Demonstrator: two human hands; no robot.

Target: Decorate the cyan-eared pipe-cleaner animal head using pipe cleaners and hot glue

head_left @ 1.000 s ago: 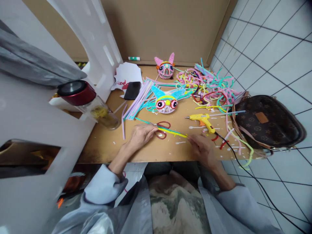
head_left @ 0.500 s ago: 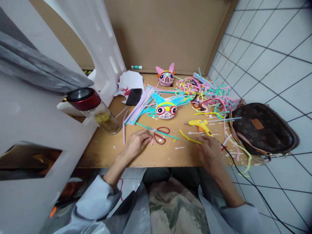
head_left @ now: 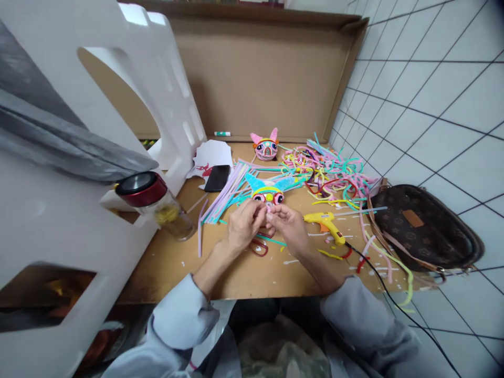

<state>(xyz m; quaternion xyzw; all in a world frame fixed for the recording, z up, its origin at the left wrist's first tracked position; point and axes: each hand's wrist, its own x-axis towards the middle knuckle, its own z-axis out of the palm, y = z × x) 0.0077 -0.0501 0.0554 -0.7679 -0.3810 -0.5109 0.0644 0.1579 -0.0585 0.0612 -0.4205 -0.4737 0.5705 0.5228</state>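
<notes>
My left hand (head_left: 244,224) and my right hand (head_left: 290,224) meet fingertip to fingertip over the middle of the table. Both are closed in a pinch on a small pink piece of pipe cleaner (head_left: 269,208), mostly hidden by the fingers. Just behind them sits a pipe-cleaner animal head (head_left: 269,193) with blue ears, a yellow band and red-rimmed eyes; its lower part is covered by my hands. Scissors (head_left: 260,249) with red-brown handles lie partly under my hands, with a teal pipe cleaner (head_left: 275,241) across them. Right of my right hand lies a yellow hot glue gun (head_left: 331,226).
A pink-eared animal head (head_left: 266,149) stands behind, beside a tangle of pipe cleaners (head_left: 334,168). Straight pipe cleaners (head_left: 224,197), a phone (head_left: 217,178) and a glass bottle (head_left: 167,212) are left. A brown bag (head_left: 425,226) and the gun's black cord (head_left: 388,291) are right.
Both hands have come together in front of the blue-eared head, the left bringing the pink piece up. My right hand has left the yellow pipe cleaner by the glue gun. The view has tilted up.
</notes>
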